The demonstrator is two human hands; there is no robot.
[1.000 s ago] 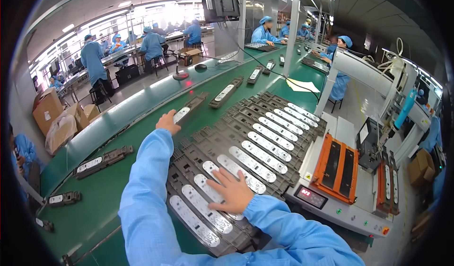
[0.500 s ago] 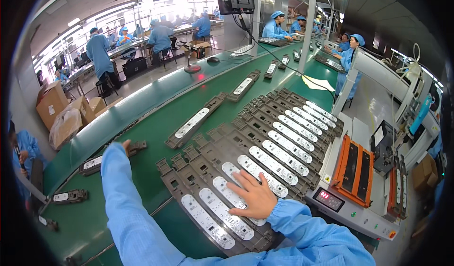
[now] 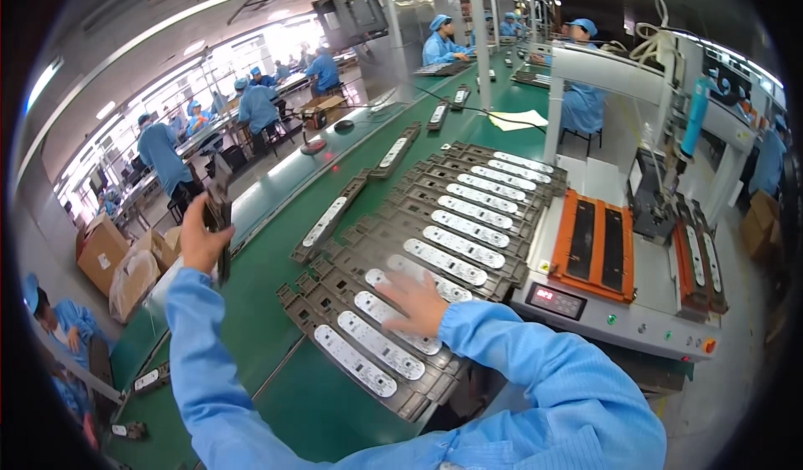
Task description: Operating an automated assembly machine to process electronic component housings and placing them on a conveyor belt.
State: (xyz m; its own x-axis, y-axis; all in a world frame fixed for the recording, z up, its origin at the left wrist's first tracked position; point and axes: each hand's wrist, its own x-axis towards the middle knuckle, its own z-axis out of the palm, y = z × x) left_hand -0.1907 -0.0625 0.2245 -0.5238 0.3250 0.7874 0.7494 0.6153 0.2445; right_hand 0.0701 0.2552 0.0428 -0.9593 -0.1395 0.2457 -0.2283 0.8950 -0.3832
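My left hand [image 3: 199, 237] is raised over the far-left side of the green bench, its fingers closed round a dark grey fixture tray [image 3: 221, 229]. That tray is seen nearly edge-on and blurred, so its face is hidden. My right hand [image 3: 417, 304], open with fingers spread, is over the near part of a row of similar fixture trays; whether it touches them I cannot tell. Each tray in the row carries a long, round-ended white circuit board, such as the nearest board [image 3: 355, 361]. Part of one board is hidden beneath my right hand.
More loaded trays lie on the green bench [image 3: 288, 386], including one beyond the row [image 3: 332, 219]. At right stands a machine with an orange-framed fixture [image 3: 592, 248] and a lit control panel [image 3: 548, 300]. Cardboard boxes [image 3: 104, 257] stand at left. Co-workers sit farther along the line.
My left hand has lifted a tray off the bench and upward. My right hand has shifted slightly over the row. The whole view has turned a little to the right.
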